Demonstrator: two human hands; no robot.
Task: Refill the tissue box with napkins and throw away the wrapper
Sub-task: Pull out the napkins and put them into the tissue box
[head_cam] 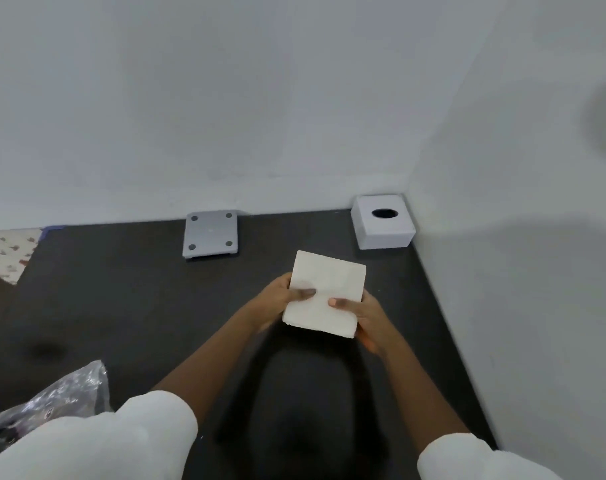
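A square stack of white napkins (326, 292) is held above the dark table (128, 306), near its middle. My left hand (281, 299) grips the stack's left edge with the thumb on top. My right hand (360, 317) grips its near right corner, thumb on top too. The white tissue box cover (383, 225), with a dark oval slot on top, stands in the far right corner against the walls. A grey square base plate (211, 239) with round pads at its corners lies upside down at the back middle. The crumpled clear plastic wrapper (62, 393) lies at the near left.
White walls close the table off at the back and on the right. A patterned surface (7, 251) shows beyond the table's far left edge. My white sleeves fill the bottom of the view.
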